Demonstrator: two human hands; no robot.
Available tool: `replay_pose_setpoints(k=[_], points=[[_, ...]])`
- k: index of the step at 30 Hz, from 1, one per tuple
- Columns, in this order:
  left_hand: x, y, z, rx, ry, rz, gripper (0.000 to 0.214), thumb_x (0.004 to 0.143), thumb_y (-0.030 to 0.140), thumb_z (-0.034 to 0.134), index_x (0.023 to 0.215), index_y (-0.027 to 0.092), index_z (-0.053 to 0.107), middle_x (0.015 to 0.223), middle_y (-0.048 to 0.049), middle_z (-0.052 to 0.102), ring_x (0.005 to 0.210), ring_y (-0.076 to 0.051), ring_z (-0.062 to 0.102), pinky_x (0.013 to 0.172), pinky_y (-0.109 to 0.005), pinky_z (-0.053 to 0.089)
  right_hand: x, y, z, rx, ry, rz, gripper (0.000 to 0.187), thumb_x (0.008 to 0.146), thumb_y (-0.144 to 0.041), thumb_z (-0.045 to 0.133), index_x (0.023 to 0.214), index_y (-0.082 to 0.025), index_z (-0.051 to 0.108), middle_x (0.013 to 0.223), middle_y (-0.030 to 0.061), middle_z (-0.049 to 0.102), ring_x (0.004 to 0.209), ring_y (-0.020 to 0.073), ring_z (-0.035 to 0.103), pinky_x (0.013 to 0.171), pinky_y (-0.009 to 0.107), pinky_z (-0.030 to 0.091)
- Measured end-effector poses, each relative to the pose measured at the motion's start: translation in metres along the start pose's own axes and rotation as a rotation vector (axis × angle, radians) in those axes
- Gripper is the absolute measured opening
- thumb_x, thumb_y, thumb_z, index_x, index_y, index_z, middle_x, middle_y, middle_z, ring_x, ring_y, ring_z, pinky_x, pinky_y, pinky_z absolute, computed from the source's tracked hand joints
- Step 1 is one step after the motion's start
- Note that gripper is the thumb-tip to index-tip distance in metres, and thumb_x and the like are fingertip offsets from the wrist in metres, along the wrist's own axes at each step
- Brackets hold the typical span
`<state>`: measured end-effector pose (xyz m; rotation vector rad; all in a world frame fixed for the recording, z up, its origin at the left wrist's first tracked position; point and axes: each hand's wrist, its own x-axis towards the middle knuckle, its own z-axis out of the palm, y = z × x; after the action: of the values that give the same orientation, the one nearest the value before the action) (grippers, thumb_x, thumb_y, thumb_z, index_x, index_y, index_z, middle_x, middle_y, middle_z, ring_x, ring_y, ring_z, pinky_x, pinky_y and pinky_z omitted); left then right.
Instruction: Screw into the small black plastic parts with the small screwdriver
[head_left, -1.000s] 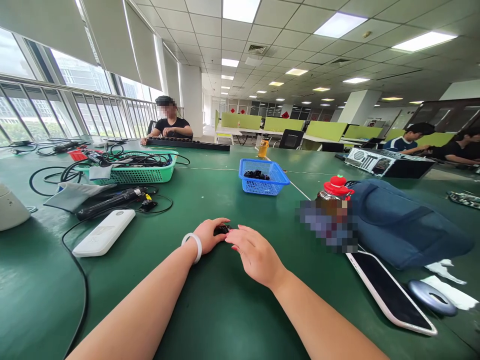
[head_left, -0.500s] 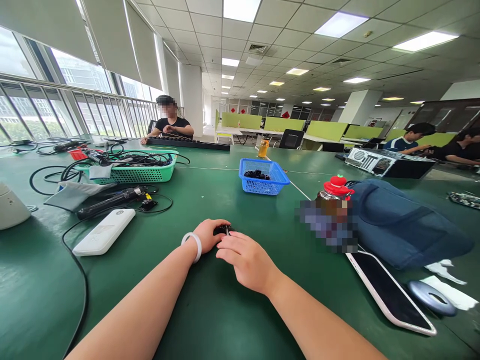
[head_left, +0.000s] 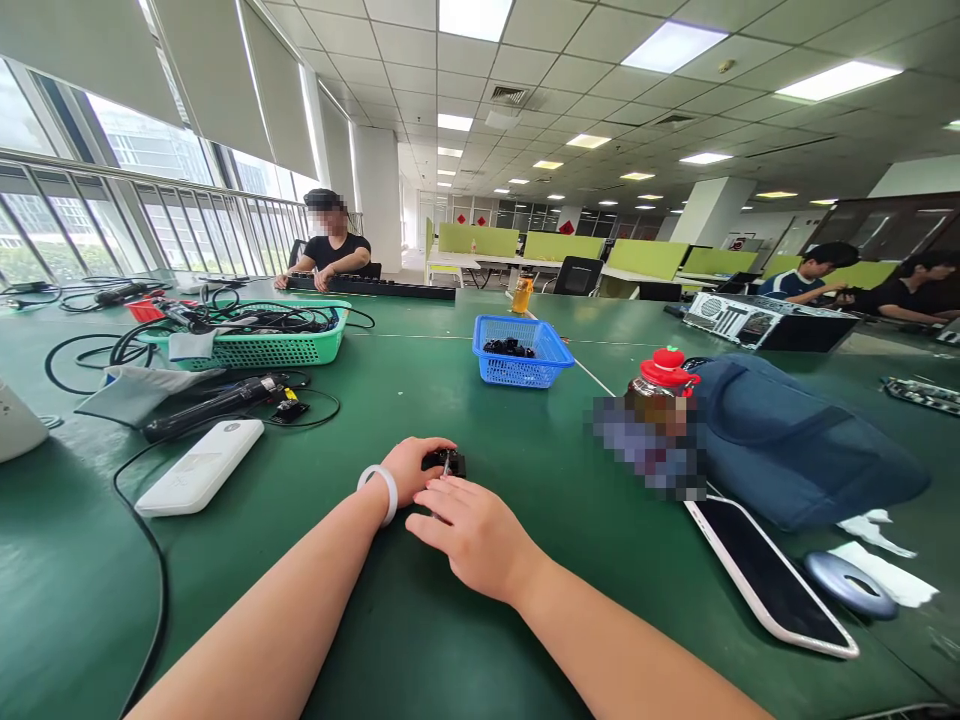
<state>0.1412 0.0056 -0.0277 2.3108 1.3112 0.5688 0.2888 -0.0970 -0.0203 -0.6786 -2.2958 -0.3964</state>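
A small black block-like part (head_left: 456, 464) rests on the green table, and my left hand (head_left: 409, 472) grips it from the left with the thumb and fingers around it. A white band circles that wrist. Close by on the right, my right hand (head_left: 476, 530) has its fingers bent together around a thin silvery tool (head_left: 447, 462). The tool's tip points up against the black part; its kind and the rest of it are hidden by the fingers. Beyond both hands stands a blue plastic basket (head_left: 521, 368) with several small black pieces (head_left: 508, 348) inside.
To the left lie a white power bank (head_left: 201, 468), a black cable and a green basket (head_left: 277, 348) full of cables. On the right are a red-lidded bottle (head_left: 664, 385), a blue bag (head_left: 802, 440), a phone (head_left: 772, 570) and a mouse (head_left: 851, 585). A person (head_left: 330, 245) sits opposite.
My right hand has shifted slightly left and down, uncovering more of the black part. My left hand keeps its hold. The person opposite has lowered a hand to the long black object.
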Motion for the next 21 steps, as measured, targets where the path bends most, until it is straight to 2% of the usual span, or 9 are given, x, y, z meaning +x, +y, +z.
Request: replay_pose_setpoints(k=[6,10,14,21], points=[[0.001,-0.001,0.001,-0.027,-0.018,0.004,0.04,0.076,0.023,0.059,0.115,0.024,0.066,0.106,-0.0046,0.07,0.1,-0.022,0.061,0.093,-0.036,0.047,-0.002,-0.001,0.002,-0.004,-0.013,-0.004,0.032,0.088,-0.005,0.043,0.1,-0.021,0.069,0.107,0.0084,0.069,0.103,0.0186,0.063,0.096,0.037,0.05],[-0.001,0.001,0.0,-0.024,-0.011,0.008,0.039,0.077,0.026,0.058,0.116,0.024,0.066,0.106,-0.0052,0.07,0.101,-0.023,0.061,0.093,-0.036,0.047,-0.002,0.002,0.0,-0.007,0.047,0.001,0.034,0.089,-0.005,0.042,0.103,-0.02,0.069,0.108,0.0093,0.069,0.102,0.0186,0.064,0.095,0.035,0.052],[-0.004,0.005,-0.004,0.024,-0.044,0.035,0.042,0.077,0.025,0.057,0.118,0.023,0.065,0.107,-0.0062,0.07,0.102,-0.024,0.06,0.093,-0.037,0.047,-0.002,0.008,-0.003,0.023,0.126,0.02,0.033,0.09,-0.004,0.041,0.098,-0.019,0.069,0.106,0.0089,0.07,0.101,0.0169,0.065,0.094,0.032,0.053],[-0.004,0.008,-0.005,0.017,-0.053,0.006,0.044,0.076,0.024,0.058,0.119,0.024,0.064,0.109,-0.0053,0.069,0.101,-0.023,0.061,0.093,-0.036,0.047,0.0,0.006,-0.005,0.027,0.157,0.034,0.034,0.089,-0.002,0.041,0.085,-0.019,0.069,0.099,0.0066,0.072,0.1,0.0173,0.066,0.092,0.032,0.055]])
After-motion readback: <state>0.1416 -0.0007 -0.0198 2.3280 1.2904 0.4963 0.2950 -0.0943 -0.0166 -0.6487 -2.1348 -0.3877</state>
